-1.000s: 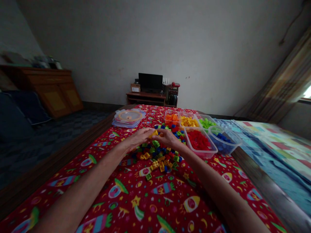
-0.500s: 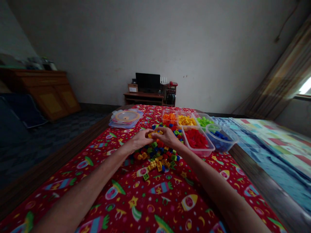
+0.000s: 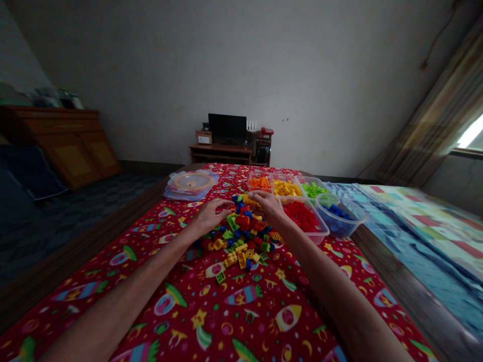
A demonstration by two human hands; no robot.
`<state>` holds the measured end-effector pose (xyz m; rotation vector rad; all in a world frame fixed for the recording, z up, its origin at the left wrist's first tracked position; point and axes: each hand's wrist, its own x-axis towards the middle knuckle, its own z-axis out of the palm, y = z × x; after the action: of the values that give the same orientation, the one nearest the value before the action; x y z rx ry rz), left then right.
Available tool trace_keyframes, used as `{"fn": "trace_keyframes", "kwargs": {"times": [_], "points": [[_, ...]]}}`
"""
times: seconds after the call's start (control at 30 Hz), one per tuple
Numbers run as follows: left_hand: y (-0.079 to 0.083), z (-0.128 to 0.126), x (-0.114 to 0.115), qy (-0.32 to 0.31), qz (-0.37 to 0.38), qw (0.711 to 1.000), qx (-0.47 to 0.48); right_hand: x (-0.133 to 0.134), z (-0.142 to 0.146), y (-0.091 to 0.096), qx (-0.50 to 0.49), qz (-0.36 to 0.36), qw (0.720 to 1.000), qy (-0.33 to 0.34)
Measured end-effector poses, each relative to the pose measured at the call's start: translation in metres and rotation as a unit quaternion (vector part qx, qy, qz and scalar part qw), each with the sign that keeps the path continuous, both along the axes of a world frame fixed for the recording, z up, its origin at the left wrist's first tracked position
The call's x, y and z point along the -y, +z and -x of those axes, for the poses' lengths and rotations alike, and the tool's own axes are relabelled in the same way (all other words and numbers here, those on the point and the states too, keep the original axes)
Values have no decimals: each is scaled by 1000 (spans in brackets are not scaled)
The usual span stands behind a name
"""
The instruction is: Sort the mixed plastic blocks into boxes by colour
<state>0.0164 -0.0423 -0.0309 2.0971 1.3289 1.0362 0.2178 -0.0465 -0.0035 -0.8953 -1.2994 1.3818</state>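
A heap of mixed coloured toy bricks [image 3: 241, 239] lies on the red rocket-print cloth [image 3: 234, 311]. My left hand [image 3: 211, 215] rests at the heap's far left edge with its fingers curled; what they hold is hidden. My right hand [image 3: 267, 206] is at the heap's far right edge, fingers pinched near a small yellow brick [image 3: 247, 200]. The hands are a short gap apart. To the right of my right hand stand clear tubs of orange bricks [image 3: 259, 182], yellow bricks [image 3: 286, 187], green bricks [image 3: 315, 189] and red bricks [image 3: 304, 216], plus a round bowl of blue bricks [image 3: 339, 217].
A stack of clear lids [image 3: 190, 184] lies at the far left of the cloth. The table's wooden edge [image 3: 407, 296] runs along the right, with a patterned bed [image 3: 433, 226] beyond it. A low stand with a screen [image 3: 228, 136] is at the far wall, a wooden cabinet [image 3: 71, 146] at left.
My hands, joined on a yellow brick over the heap before, have drawn apart. The view has shifted slightly left and down.
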Motion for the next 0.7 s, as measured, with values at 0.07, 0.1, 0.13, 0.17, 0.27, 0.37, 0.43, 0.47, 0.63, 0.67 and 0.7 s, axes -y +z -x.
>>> {"fn": "trace_keyframes", "kwargs": {"times": [0.07, 0.1, 0.13, 0.17, 0.27, 0.37, 0.43, 0.47, 0.63, 0.67, 0.7], "points": [[-2, 11, -5, 34, -15, 999, -18, -6, -9, 2, 10, -8, 1000, -21], [-4, 17, -9, 50, -20, 998, -25, -10, -15, 4, 18, -17, 999, -37], [-7, 22, -12, 66, -25, 997, -31, -16, -23, 7, 31, -30, 998, -55], [-10, 27, -15, 83, -32, 995, -37, -24, -32, 10, 53, -45, 995, -75], [-21, 36, -23, 117, -64, 989, -58, -56, -62, 25, 176, -88, 968, -153], [-28, 39, -26, 121, -96, 985, -82, -93, -88, 43, 347, -108, 900, -241], [-31, 41, -27, 125, -110, 981, -95, -114, -100, 53, 447, -109, 848, -262], [-33, 42, -27, 128, -114, 980, -98, -123, -105, 57, 484, -108, 829, -259], [-44, 50, -30, 128, -86, 984, -94, -140, -118, 65, 636, -151, 720, -235], [-46, 52, -30, 134, -74, 984, -90, -139, -120, 64, 663, -160, 696, -222], [-47, 53, -31, 140, -63, 984, -85, -138, -122, 62, 685, -168, 681, -198]]}}
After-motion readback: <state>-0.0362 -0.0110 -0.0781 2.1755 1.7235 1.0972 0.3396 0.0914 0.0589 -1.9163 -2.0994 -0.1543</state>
